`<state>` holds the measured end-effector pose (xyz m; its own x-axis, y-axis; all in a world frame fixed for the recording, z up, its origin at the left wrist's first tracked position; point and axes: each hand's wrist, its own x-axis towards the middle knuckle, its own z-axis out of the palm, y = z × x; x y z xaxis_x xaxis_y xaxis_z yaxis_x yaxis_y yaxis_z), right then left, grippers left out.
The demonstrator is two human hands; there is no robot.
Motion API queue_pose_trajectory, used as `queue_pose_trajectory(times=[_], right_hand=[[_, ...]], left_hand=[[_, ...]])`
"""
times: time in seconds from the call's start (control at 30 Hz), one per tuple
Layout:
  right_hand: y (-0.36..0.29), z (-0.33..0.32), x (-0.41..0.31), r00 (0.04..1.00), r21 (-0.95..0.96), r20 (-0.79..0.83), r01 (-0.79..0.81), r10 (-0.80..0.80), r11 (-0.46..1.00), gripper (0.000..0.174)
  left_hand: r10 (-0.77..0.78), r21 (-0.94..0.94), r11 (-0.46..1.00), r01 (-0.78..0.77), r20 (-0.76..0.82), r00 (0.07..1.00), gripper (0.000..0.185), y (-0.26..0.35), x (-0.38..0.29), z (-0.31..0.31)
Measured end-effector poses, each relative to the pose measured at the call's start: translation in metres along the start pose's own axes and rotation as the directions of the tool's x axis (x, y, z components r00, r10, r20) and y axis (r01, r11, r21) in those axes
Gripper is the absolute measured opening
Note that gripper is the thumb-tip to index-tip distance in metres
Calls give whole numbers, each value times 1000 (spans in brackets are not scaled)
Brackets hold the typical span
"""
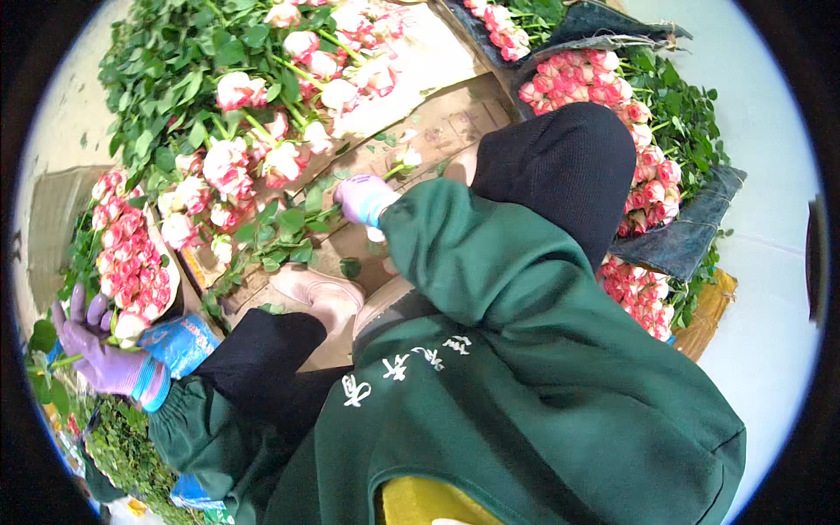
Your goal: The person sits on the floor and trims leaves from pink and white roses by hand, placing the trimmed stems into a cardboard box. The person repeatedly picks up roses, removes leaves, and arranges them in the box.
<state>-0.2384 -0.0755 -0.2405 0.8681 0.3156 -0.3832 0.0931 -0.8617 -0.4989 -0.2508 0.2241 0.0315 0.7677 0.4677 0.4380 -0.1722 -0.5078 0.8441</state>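
Note:
My left hand (108, 357), in a purple knit glove, is at the far left with its fingers spread. A single rose (130, 329) lies across it, its pale bloom towards my knee and its leafy stem on the outer side. How firmly the stem is gripped is hard to see. Closer to the middle, my gloved right hand (362, 198) is closed around the stem of another pink-and-white rose (409, 157). That bloom sticks out on one side and leaves trail from the other. Below this hand lies worn cardboard (453, 125) with loose leaves and petals.
A big pile of long-stemmed roses (226, 164) spreads ahead on the left. Bundled roses stand at the left (134, 262) and along the right (581, 79), partly in dark wrapping (682, 226). My knees flank the cardboard. Cut greenery (131, 440) lies behind my left arm.

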Motion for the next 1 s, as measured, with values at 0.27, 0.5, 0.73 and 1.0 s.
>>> queue_pose_trajectory(times=[0.27, 0.5, 0.73, 1.0], right_hand=[[-67, -153, -60, 976, 903, 62, 34, -210, 429, 31], [-126, -220, -102, 880, 574, -289, 475, -378, 667, 35], [-132, -205, -86, 961, 738, -251, 269, -118, 619, 26], [-108, -198, -125, 967, 780, -216, 255, -138, 571, 50]], left_hand=[[-81, -342, 923, 176, 273, 959, 42, 22, -58, -2], [-338, -273, 761, 588, 606, 720, 35, 47, -131, 61], [-84, -377, 616, 692, 842, 533, 42, 57, -148, 77], [-201, -167, 848, 503, 777, 597, 17, 84, -165, 93]])
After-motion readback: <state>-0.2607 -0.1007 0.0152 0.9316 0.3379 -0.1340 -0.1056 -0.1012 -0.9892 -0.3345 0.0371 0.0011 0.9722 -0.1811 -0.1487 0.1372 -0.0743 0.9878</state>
